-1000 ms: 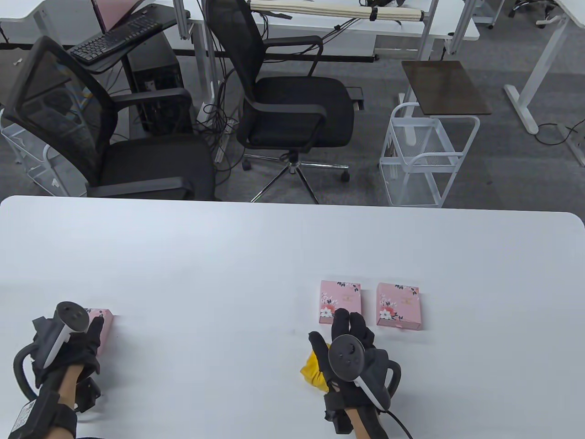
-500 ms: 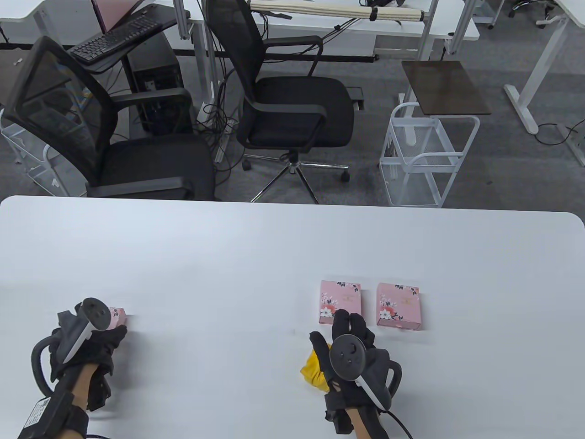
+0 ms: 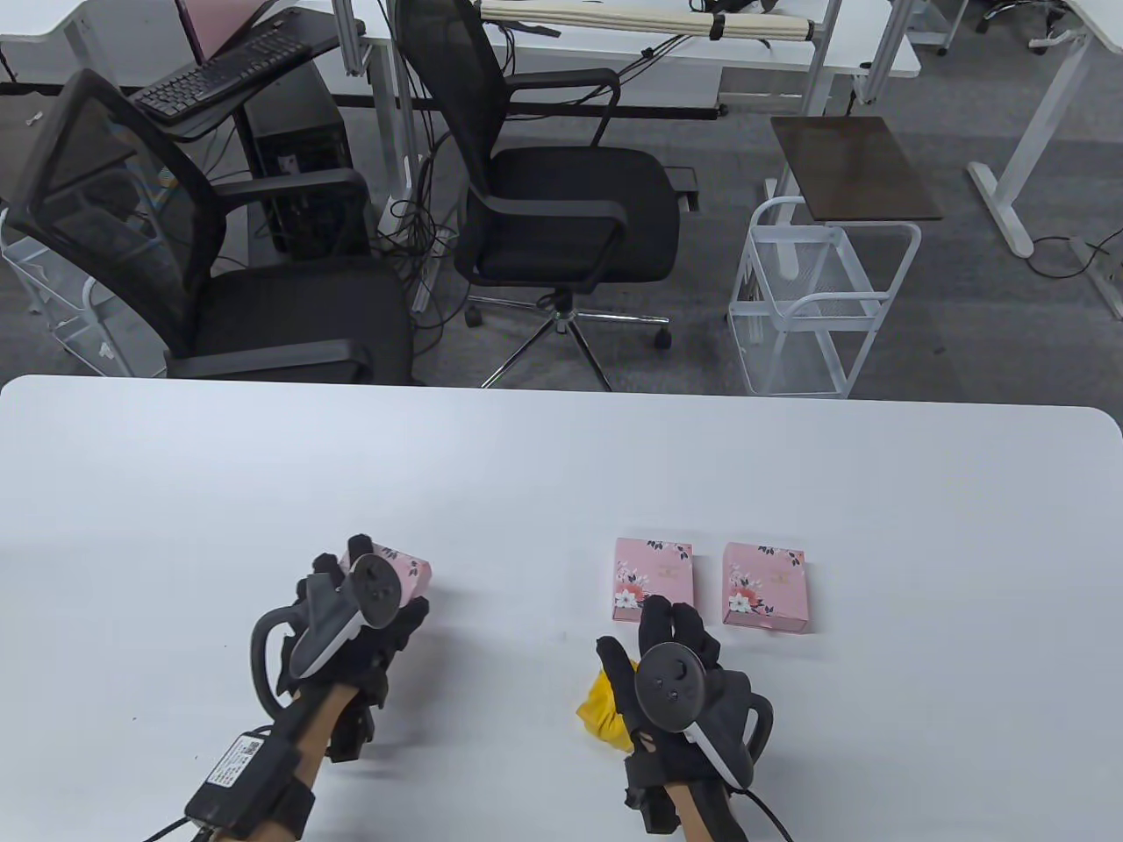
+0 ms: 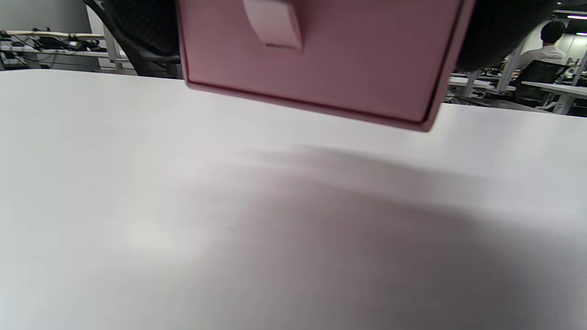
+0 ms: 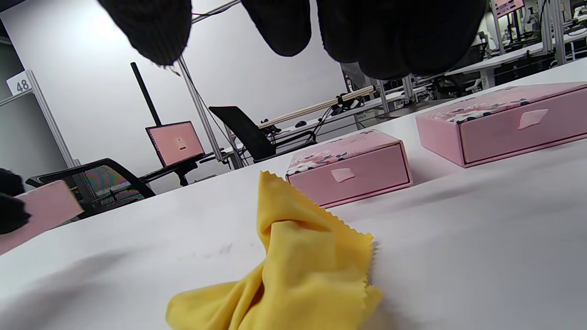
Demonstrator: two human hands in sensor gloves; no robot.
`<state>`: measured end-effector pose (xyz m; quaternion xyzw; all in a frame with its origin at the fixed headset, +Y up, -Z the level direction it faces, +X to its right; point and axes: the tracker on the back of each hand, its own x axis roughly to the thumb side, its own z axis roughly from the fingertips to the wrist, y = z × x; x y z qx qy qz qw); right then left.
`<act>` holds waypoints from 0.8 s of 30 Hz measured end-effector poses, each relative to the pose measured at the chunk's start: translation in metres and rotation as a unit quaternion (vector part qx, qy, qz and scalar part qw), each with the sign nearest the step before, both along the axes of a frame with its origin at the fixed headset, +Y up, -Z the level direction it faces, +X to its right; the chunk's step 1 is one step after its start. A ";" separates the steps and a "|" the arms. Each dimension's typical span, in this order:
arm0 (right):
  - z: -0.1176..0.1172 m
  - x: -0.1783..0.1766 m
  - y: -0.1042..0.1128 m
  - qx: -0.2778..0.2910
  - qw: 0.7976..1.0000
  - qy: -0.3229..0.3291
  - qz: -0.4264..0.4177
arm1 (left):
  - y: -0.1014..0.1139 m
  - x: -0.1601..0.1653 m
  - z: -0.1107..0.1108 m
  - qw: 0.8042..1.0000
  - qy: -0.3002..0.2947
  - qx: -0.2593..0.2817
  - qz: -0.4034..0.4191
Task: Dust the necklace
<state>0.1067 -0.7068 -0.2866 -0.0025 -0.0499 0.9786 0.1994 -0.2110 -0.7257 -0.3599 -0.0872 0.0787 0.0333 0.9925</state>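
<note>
Two gloved hands enter from the bottom edge of the table view. At lower left of centre, the left hand [image 3: 355, 627] is curled around a small pink drawer box [image 3: 405, 572], which is held clear of the tabletop [image 3: 561, 474]; in the left wrist view a shadow lies beneath the box and its pull tab faces the camera. At lower centre-right, the right hand [image 3: 680, 653] hovers with fingers loosely extended and nothing held, directly above a crumpled yellow cloth [image 3: 601, 712]; in the right wrist view a gap is seen between the fingertips [image 5: 279, 27] and the cloth.

No necklace is visible anywhere; it is presumably inside one of the boxes, most likely the one being carried. Two more pink floral boxes lie flat beyond the right hand: a nearer box [image 3: 654, 579] just past its fingertips and a farther box [image 3: 763, 586] to its right, both with long axes running away from the person and drawer tabs facing the near edge.

The held box lies to the left of the cloth, with bare tabletop between the two hands. The right hand is much the nearer to the cloth. Wide open surface stretches toward the top of the tabletop, and the near edge lies close behind the wrists.
</note>
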 end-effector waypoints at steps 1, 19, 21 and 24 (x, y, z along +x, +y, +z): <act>0.000 0.000 0.000 0.000 1.000 0.000 -0.001 | -0.003 0.012 -0.002 1.000 -0.007 -0.004 0.003; 0.002 -0.004 -0.003 -0.012 1.000 0.010 0.011 | -0.041 0.095 -0.010 0.997 -0.025 -0.075 0.000; 0.002 -0.006 -0.004 -0.020 0.999 0.017 0.018 | -0.040 0.092 -0.009 0.992 -0.039 -0.117 0.032; 0.002 -0.007 -0.005 -0.023 0.999 0.020 0.022 | -0.032 0.077 -0.003 0.991 -0.044 -0.089 0.088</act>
